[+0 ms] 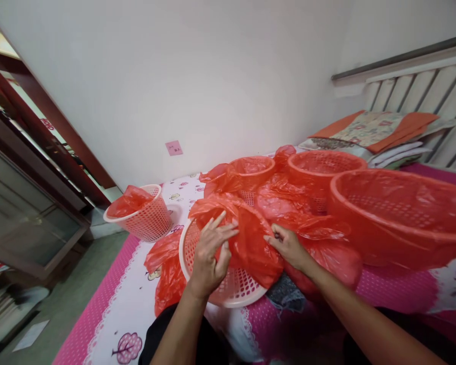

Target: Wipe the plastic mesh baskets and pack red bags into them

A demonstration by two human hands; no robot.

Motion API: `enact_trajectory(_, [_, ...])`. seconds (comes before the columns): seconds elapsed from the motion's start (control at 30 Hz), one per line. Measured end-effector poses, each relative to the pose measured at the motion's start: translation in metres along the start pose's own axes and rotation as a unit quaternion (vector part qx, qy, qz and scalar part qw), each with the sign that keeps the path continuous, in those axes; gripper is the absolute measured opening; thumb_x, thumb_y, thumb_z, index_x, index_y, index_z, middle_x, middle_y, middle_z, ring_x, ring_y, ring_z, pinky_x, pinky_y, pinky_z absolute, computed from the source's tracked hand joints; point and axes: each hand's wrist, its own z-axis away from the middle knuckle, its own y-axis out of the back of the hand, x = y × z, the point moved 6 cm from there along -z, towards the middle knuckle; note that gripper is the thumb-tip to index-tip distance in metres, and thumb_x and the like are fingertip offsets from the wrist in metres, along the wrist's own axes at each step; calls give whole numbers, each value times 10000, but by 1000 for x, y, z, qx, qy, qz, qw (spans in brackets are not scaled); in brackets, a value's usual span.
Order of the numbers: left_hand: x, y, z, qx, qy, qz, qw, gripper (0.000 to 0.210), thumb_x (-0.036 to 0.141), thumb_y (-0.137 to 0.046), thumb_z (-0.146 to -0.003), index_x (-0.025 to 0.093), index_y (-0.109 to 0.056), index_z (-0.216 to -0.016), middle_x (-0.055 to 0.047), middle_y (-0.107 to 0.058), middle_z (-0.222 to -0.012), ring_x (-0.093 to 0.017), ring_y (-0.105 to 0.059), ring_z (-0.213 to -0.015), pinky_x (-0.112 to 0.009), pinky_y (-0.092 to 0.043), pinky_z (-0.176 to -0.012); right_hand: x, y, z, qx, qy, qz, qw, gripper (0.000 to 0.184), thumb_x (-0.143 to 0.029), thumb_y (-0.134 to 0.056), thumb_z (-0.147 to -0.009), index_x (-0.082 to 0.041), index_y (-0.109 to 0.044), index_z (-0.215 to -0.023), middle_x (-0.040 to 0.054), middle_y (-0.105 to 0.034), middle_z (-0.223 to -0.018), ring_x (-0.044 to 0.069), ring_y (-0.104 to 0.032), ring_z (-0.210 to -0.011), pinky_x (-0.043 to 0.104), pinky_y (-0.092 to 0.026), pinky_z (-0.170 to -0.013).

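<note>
A pink plastic mesh basket sits in front of me, partly covered by a thin red plastic bag. The bag lies over the basket's far and right rim, while the left and near mesh stays bare. My left hand is over the basket opening with its fingers spread, against the bag. At the right side, my right hand has its fingers closed on the bag's edge, by the rim. Another loose red bag is crumpled left of the basket.
Bag-covered baskets stand at the back and right. A pink basket with a red bag inside is at the left. They rest on a patterned bedspread. Folded cloths lie by the radiator.
</note>
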Motion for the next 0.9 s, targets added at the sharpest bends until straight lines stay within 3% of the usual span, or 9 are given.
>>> enact_trajectory(0.13, [-14, 37, -13, 166, -93, -102, 976, 258, 46, -706, -820, 256, -797, -940, -51, -717, -1053, -250, -605, -1258, -388, -387, -1196, 8, 12, -2, 41, 10, 18, 999, 450, -560, -662, -811, -253, -381, -640, -56, -350, -635, 134, -331, -606, 277, -315, -578])
enact_trajectory(0.23, [-36, 66, -29, 228, -40, -185, 955, 334, 102, -807, -758, 263, -749, -1045, -56, -675, -1127, -263, -561, -1281, -389, -342, -1219, 15, 17, -5, 66, 4, 18, 998, 453, -584, -670, -808, -257, -399, -650, -51, -389, -624, 143, -373, -601, 284, -352, -581])
enact_trajectory(0.33, [-62, 74, -35, 201, 83, -176, 960, 416, 79, -854, -685, 241, -725, -1047, -63, -688, -999, -309, -617, -1187, -418, -411, -1148, 10, 22, -3, 119, 8, 21, 993, 350, -577, -658, -837, -242, -556, -838, 15, -587, -786, 204, -542, -732, 336, -471, -692])
enact_trajectory(0.43, [-74, 68, -31, 167, 121, -178, 962, 263, 39, -772, -732, 223, -726, -916, -48, -647, -784, -330, -674, -1012, -430, -455, -1071, -18, 21, 13, 171, 107, 95, 975, 524, -536, -716, -849, -233, -598, -1260, 135, -643, -1265, 322, -592, -1180, 483, -477, -1028])
enact_trajectory(0.53, [-76, 61, -31, 147, 108, -225, 957, 276, 47, -702, -787, 227, -707, -996, -61, -682, -866, -323, -678, -978, -446, -455, -1063, -39, -5, 34, 54, 210, 213, 953, 760, -474, -832, -786, -257, -534, -1451, 138, -580, -1461, 367, -481, -1403, 548, -346, -1202])
enact_trajectory(0.6, [-75, 59, -34, 130, 100, -256, 953, 327, 60, -650, -826, 217, -685, -1110, -89, -715, -988, -323, -679, -1031, -454, -457, -1065, -36, -18, 43, -20, 220, 274, 936, 662, -368, -830, -784, -258, -598, -1394, 125, -623, -1423, 378, -478, -1419, 587, -327, -1212])
enact_trajectory(0.7, [-72, 59, -40, 98, 92, -301, 944, 393, 94, -579, -878, 175, -638, -1257, -142, -725, -1134, -335, -671, -1120, -478, -458, -1066, -22, -9, 40, -11, 182, 276, 944, 258, -178, -644, -833, -235, -737, -1066, 103, -742, -1138, 348, -614, -1242, 582, -431, -1110])
enact_trajectory(0.8, [-68, 59, -44, 63, 84, -338, 935, 434, 140, -530, -921, 156, -600, -1349, -169, -724, -1207, -342, -668, -1159, -491, -464, -1058, -15, 28, 26, 96, 91, 130, 983, 184, -216, -570, -835, -234, -734, -914, 54, -754, -897, 277, -697, -931, 453, -562, -891])
enact_trajectory(0.9, [-64, 56, -43, 38, 75, -356, 931, 438, 153, -507, -932, 183, -607, -1357, -154, -735, -1221, -329, -682, -1154, -463, -489, -1024, -19, 66, 20, 241, 8, -86, 967, 217, -374, -647, -834, -234, -725, -982, 28, -759, -879, 245, -713, -841, 380, -591, -773])
